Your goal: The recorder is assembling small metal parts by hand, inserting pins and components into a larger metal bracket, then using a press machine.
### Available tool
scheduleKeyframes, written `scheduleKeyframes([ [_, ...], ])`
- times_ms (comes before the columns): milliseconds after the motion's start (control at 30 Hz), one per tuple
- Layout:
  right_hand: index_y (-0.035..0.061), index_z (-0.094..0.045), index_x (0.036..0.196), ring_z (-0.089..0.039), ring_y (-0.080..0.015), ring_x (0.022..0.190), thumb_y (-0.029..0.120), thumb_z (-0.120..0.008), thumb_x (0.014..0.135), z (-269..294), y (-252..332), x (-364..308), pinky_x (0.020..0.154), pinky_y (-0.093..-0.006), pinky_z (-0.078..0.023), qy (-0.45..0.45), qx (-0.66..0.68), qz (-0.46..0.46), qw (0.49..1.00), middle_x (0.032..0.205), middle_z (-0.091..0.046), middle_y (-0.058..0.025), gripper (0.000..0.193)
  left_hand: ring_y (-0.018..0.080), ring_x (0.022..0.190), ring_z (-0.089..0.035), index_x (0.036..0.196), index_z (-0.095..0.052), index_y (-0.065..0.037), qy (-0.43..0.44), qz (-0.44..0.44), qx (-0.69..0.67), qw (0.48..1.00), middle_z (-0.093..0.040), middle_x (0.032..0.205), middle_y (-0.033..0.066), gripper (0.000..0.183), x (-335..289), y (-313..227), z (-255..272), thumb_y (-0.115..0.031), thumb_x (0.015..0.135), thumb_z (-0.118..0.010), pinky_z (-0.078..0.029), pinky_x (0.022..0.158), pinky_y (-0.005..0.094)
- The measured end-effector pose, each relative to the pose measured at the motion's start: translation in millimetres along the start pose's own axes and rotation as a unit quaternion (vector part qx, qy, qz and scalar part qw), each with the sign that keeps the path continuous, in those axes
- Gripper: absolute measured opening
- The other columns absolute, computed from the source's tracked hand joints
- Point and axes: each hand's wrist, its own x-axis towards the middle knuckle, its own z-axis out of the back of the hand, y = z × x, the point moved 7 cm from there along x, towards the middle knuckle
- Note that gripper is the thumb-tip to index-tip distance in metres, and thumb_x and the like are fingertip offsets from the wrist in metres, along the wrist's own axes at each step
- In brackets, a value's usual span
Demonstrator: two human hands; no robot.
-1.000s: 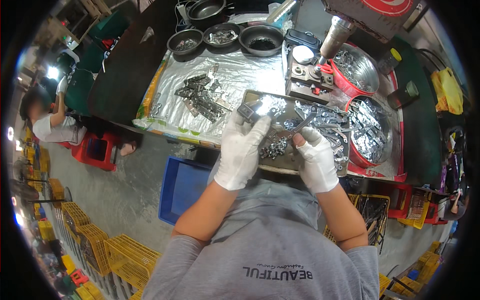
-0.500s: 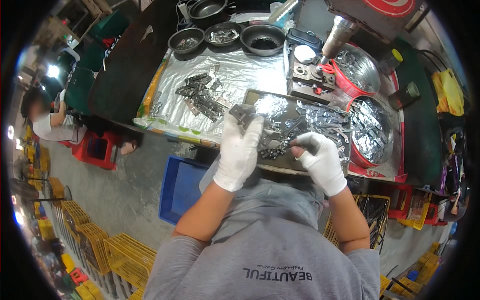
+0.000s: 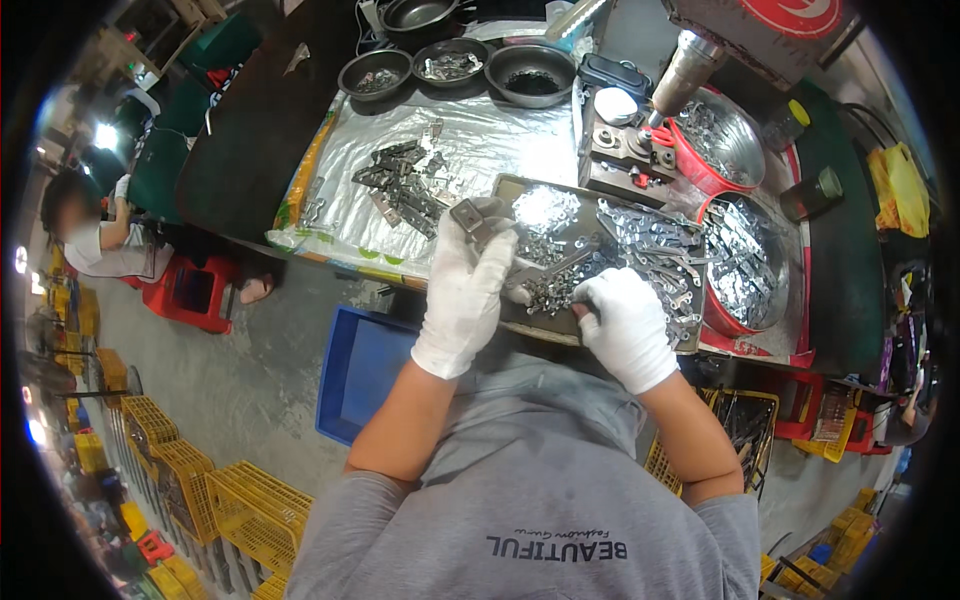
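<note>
My gloved left hand grips a flat metal bracket between thumb and fingers, its holed end sticking up above the glove. My right hand, gloved with a bare thumb tip, has its fingers curled together at the edge of a heap of small metal fittings; whatever is between the fingertips is hidden. Both hands are over a shallow metal tray. In that tray lie a shiny pile of small parts and many long flat metal levers.
Beyond the tray stands a press with its die block. Red-rimmed bins of metal parts are at right. Dark bowls line the back. Dark plates lie on silver sheeting. A blue crate sits below. A seated person is far left.
My left hand has shifted slightly left and turned, showing the bracket's holed end more from above. My right hand has moved a little left, its fingers curling closer together.
</note>
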Motion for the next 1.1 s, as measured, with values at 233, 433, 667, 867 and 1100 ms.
scheduleKeyframes([
  [233,0.0120,-0.070,0.082,-0.060,-0.0287,0.082,0.013,-0.074,0.073,4.9,-2.8,1.1,0.073,-0.0400,-0.050,0.014,-0.009,-0.002,1.000,0.080,-0.062,-0.0077,0.009,0.0143,0.105,-0.058,0.134,-0.043,-0.002,0.064,-0.009,0.074,0.995,-0.060,0.117,0.0096,0.040,1.7,-1.3,1.8,-0.003,0.096,-0.055,-0.052,0.086,0.0262],
  [433,0.0084,-0.069,0.085,-0.061,-0.0293,0.083,0.009,-0.073,0.073,-3.7,0.4,2.8,0.074,-0.0412,-0.050,0.041,-0.037,0.005,0.998,0.080,-0.063,-0.0092,0.013,0.0145,0.108,-0.057,0.134,-0.044,-0.001,0.083,0.039,0.048,0.995,-0.060,0.117,0.0092,0.041,-0.5,4.2,2.2,-0.003,0.095,-0.056,-0.047,0.094,0.0276],
  [667,0.0008,-0.067,0.096,-0.061,-0.0088,0.073,0.001,-0.068,0.086,22.7,-29.6,12.7,0.067,-0.0246,-0.050,-0.043,0.329,-0.150,0.931,0.081,-0.068,-0.0049,0.011,0.0091,0.091,-0.060,0.138,-0.039,-0.005,0.173,0.122,0.122,0.970,-0.060,0.119,0.0076,0.047,-12.2,3.2,-14.1,-0.009,0.095,-0.056,-0.050,0.065,0.0193],
  [867,-0.0008,-0.073,0.103,-0.057,-0.0045,0.073,0.001,-0.068,0.085,10.3,-14.4,11.6,0.066,-0.0213,-0.047,0.104,0.491,-0.205,0.840,0.082,-0.069,-0.0010,0.019,0.0131,0.100,-0.059,0.141,-0.038,-0.003,0.228,0.122,0.119,0.959,-0.056,0.124,0.0105,0.048,-18.2,9.7,-29.2,-0.007,0.096,-0.055,-0.051,0.068,0.0219],
  [1100,-0.0017,-0.072,0.109,-0.061,-0.0061,0.081,0.000,-0.066,0.085,14.1,-12.3,9.4,0.071,-0.0223,-0.050,0.127,0.474,-0.180,0.852,0.090,-0.072,-0.0039,0.025,0.0176,0.113,-0.056,0.139,-0.041,-0.001,0.231,0.110,0.108,0.961,-0.056,0.124,0.0127,0.047,-19.5,18.6,-31.5,-0.010,0.095,-0.056,-0.051,0.088,0.0279],
])
